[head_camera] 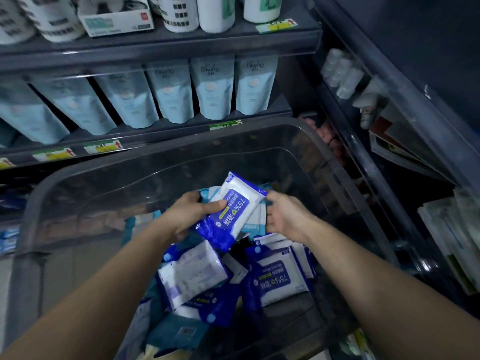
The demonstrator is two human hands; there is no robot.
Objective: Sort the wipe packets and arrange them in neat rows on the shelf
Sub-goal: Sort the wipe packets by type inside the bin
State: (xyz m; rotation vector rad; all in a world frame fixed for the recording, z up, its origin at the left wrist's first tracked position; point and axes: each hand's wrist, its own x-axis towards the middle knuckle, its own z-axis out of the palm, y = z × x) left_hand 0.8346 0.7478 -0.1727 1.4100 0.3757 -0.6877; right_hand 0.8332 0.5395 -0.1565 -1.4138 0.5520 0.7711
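Now left hand, right hand fingers grasp glossy flat wipe packets, probably several stacked.

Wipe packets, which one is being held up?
The blue-and-white 75% packet on top, gripped between the left hand and right hand; the other packets lie loose in the clear bin below.

Blue pouches (upright) below white bottles.
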